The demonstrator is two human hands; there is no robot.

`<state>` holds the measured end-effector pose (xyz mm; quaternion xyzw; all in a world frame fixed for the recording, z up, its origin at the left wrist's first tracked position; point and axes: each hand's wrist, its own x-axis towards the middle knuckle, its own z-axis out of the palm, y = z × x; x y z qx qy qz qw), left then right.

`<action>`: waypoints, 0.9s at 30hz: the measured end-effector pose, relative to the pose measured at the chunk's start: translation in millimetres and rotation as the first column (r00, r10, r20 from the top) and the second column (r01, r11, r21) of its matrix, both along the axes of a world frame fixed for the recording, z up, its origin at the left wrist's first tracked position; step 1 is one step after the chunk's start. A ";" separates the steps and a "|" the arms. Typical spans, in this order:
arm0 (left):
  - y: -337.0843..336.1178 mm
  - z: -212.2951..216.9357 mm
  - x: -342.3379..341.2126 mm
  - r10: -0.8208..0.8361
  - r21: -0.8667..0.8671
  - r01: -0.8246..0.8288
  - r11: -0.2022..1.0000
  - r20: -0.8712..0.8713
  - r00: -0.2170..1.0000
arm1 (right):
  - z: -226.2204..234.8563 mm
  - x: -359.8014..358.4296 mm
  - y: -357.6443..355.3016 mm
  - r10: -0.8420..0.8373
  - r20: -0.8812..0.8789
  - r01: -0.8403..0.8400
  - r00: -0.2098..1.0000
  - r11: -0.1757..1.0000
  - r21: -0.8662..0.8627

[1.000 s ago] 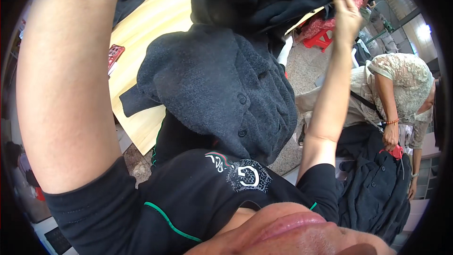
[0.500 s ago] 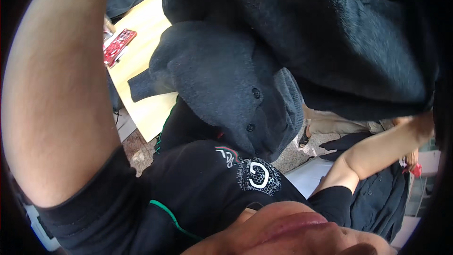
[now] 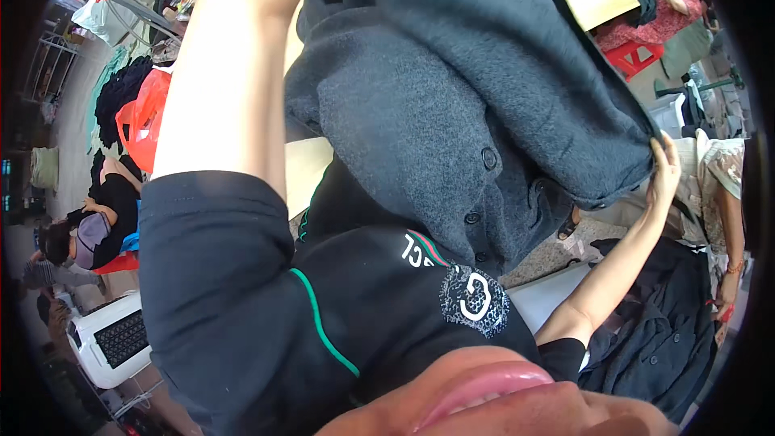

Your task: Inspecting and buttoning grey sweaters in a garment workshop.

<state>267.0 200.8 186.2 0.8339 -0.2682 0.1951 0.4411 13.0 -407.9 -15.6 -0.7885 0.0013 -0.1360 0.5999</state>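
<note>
Your right hand (image 3: 663, 168) is raised with a bent elbow, fingers gripping the cardigan (image 3: 476, 105) hem; it hangs before your chest. Your left arm reaches up, its hand cut off, grip unseen.

Dark grey buttoned knit garment (image 3: 484, 113) hangs centre, over the pale wooden surface (image 3: 307, 169); right hand (image 3: 663, 168) touches its right edge (fingers on the hem). Orange plastic bag (image 3: 141, 117) far left; white plastic crate (image 3: 109, 343) lower left.
</note>
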 end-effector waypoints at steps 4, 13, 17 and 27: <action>31.8 -78.1 -62.9 0.093 0.159 -0.061 0.985 -0.205 0.974 | -71.7 -6.5 -4.8 0.026 -0.320 0.149 0.947 0.848 0.509; 53.8 -151.4 -131.2 0.211 0.371 -0.071 0.926 -0.352 0.912 | -101.8 -5.0 7.7 0.309 -0.315 0.116 0.897 0.522 0.845; 43.0 -164.7 -107.8 0.217 0.413 -0.064 0.909 -0.335 0.917 | -85.6 -2.1 25.6 0.185 -0.394 0.169 0.900 0.687 0.707; 52.6 -128.0 -63.0 0.199 0.271 -0.117 0.956 -0.296 0.934 | -77.2 -12.0 -0.9 0.116 -0.492 0.144 0.863 0.877 0.459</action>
